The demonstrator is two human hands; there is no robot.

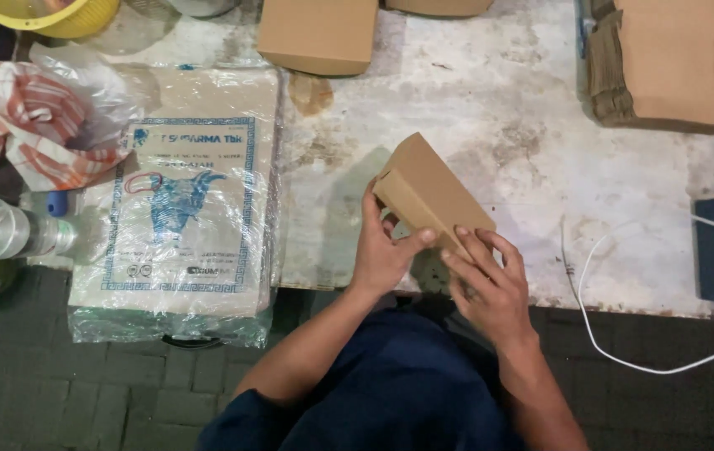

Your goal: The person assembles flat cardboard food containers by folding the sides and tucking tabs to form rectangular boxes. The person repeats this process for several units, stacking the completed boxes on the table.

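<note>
Resting beside the plastic-wrapped paper ream point(175, 200), the left hand point(382, 255) grips the half-folded cardboard box point(428, 194) held above the worn table point(507, 108) edge. Light, stiff yet creasable, it seems best held along folds. The right hand point(491, 288) pinches its lower flap, fingers curled.

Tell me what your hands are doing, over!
Left hand and right hand both gripping a brown box, half-folded, above the table. Nothing in the way.
</note>
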